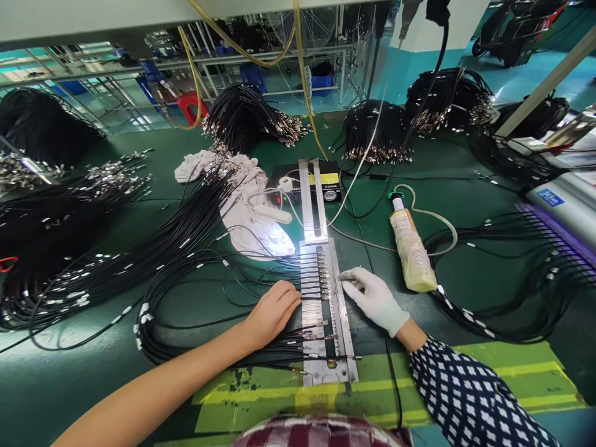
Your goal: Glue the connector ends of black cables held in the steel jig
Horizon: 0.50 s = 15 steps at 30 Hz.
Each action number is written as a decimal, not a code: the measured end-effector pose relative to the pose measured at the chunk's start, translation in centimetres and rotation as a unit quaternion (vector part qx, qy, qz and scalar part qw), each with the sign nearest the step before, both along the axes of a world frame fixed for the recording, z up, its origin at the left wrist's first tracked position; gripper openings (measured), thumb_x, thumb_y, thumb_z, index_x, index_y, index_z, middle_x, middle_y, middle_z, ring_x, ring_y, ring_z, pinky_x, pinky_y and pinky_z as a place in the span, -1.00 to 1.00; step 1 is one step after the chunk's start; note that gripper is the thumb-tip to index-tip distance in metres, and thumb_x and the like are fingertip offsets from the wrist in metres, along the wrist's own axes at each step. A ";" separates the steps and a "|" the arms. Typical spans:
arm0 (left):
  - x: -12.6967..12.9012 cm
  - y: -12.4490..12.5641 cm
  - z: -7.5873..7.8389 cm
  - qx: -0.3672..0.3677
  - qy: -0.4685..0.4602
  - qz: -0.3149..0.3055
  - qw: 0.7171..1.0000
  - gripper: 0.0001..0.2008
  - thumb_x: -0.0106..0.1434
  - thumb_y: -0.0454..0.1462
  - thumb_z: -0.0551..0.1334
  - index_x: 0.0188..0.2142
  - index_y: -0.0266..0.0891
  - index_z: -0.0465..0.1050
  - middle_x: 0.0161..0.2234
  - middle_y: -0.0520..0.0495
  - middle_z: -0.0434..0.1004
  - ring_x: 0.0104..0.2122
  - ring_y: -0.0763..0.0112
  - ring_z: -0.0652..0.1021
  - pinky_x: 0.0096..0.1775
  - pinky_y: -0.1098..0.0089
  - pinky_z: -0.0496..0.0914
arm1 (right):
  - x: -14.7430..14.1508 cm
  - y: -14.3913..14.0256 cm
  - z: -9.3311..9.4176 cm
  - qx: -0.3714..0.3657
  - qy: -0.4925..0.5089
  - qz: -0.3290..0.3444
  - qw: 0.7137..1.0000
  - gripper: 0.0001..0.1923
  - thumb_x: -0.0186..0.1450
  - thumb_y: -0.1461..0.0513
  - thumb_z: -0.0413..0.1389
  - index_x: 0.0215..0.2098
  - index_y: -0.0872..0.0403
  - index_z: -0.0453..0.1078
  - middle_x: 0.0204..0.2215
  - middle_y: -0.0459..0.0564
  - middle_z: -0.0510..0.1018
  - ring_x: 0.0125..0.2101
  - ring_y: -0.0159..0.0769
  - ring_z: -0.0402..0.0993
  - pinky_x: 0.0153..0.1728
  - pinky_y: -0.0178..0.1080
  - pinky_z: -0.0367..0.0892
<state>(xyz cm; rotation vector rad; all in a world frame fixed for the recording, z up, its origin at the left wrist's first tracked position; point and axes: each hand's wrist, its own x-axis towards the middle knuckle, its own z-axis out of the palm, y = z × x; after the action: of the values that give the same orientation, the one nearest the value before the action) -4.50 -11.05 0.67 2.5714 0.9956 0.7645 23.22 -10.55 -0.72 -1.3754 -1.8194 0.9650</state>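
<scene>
Bare left hand [274,313]: fingers bent and bunched together at the left side of a slotted metal jig [343,323], tips against a smooth black cable [313,298]; I cannot tell whether they pinch it. Right hand [375,299], in a thin white knit glove: thumb and forefinger tips close together at the jig's straight rail, other fingers curled; any grip there I cannot tell. The jig, long, narrow and dull silver, runs from the middle of the worktop's near edge towards the far edge. Black cables lie side by side across it, small metallic ends to the right, tails looping towards the worktop's left edge. Glossy yellow-green tape [512,372] covers part of the near edge of the green worktop [56,382]. Beyond my left hand, a crumpled off-white cloth [237,214]; right of my glove, a cylindrical bottle [414,254] in wrinkled clear wrap. Dense, brush-like cable bundles [379,127] line the far edge.
</scene>
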 end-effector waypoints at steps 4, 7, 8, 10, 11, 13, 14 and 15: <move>0.0 -0.1 -0.5 0.012 0.002 0.003 1.000 -0.87 0.39 -0.40 0.08 -0.12 -0.25 0.36 -0.26 -0.09 0.39 -0.24 0.38 0.41 -0.18 0.38 0.41 | 0.1 0.0 0.1 0.005 -0.010 0.002 1.000 -0.79 0.36 0.15 0.03 -0.14 -0.02 0.47 -0.24 -0.03 0.56 -0.30 -0.26 0.49 -0.21 -0.19 0.43; -0.1 -0.1 -0.8 0.006 0.003 0.009 1.000 -0.87 0.39 -0.40 0.07 -0.13 -0.25 0.35 -0.26 -0.09 0.38 -0.23 0.38 0.41 -0.17 0.38 0.41 | 0.1 0.0 0.1 0.004 -0.014 0.007 1.000 -0.79 0.37 0.15 0.02 -0.14 -0.02 0.46 -0.24 -0.03 0.56 -0.30 -0.26 0.49 -0.21 -0.19 0.42; -0.1 -0.2 -1.0 0.002 0.004 0.010 1.000 -0.87 0.39 -0.40 0.07 -0.13 -0.25 0.35 -0.26 -0.09 0.38 -0.23 0.38 0.42 -0.17 0.38 0.41 | 0.1 0.0 0.1 0.005 -0.014 0.008 1.000 -0.79 0.37 0.15 0.02 -0.14 -0.02 0.46 -0.24 -0.03 0.56 -0.30 -0.26 0.49 -0.21 -0.19 0.42; -0.2 -0.3 -1.2 -0.006 0.007 0.011 1.000 -0.87 0.39 -0.40 0.07 -0.13 -0.25 0.35 -0.26 -0.09 0.38 -0.23 0.38 0.42 -0.17 0.39 0.41 | 0.1 0.0 0.1 0.006 -0.014 0.007 1.000 -0.79 0.37 0.15 0.02 -0.14 -0.02 0.46 -0.23 -0.03 0.56 -0.30 -0.26 0.48 -0.21 -0.19 0.42; -0.3 -0.4 -1.4 -0.008 0.010 0.011 1.000 -0.87 0.40 -0.40 0.07 -0.13 -0.25 0.35 -0.26 -0.09 0.38 -0.23 0.38 0.41 -0.18 0.39 0.40 | 0.1 0.0 0.0 0.007 -0.012 0.007 1.000 -0.80 0.37 0.15 0.03 -0.14 -0.02 0.47 -0.23 -0.03 0.56 -0.30 -0.26 0.48 -0.21 -0.19 0.43; -0.4 -0.5 -1.6 -0.007 0.016 0.010 1.000 -0.87 0.40 -0.40 0.06 -0.14 -0.25 0.35 -0.27 -0.10 0.39 -0.24 0.38 0.41 -0.18 0.39 0.40 | 0.1 0.0 0.0 0.007 -0.012 0.004 1.000 -0.80 0.37 0.16 0.03 -0.14 -0.02 0.47 -0.23 -0.03 0.56 -0.30 -0.27 0.49 -0.20 -0.20 0.43; -0.4 -0.5 -1.7 -0.005 0.018 0.009 1.000 -0.87 0.40 -0.40 0.06 -0.14 -0.25 0.35 -0.27 -0.10 0.39 -0.24 0.38 0.41 -0.18 0.39 0.40 | 0.0 0.0 0.0 0.007 -0.012 0.002 1.000 -0.80 0.37 0.16 0.03 -0.15 -0.02 0.47 -0.24 -0.04 0.57 -0.30 -0.27 0.49 -0.20 -0.20 0.43; -0.4 -0.5 -1.8 -0.002 0.020 0.010 1.000 -0.87 0.40 -0.40 0.06 -0.14 -0.25 0.35 -0.27 -0.10 0.39 -0.24 0.38 0.41 -0.18 0.39 0.40 | 0.0 0.0 0.1 0.007 -0.012 0.001 1.000 -0.80 0.36 0.15 0.03 -0.16 -0.02 0.47 -0.24 -0.04 0.57 -0.30 -0.27 0.49 -0.20 -0.21 0.43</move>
<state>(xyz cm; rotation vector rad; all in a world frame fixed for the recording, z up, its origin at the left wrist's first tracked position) -4.91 -11.52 -1.13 2.5861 1.0338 0.7178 23.25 -10.59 -0.63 -1.3832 -1.8420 0.9375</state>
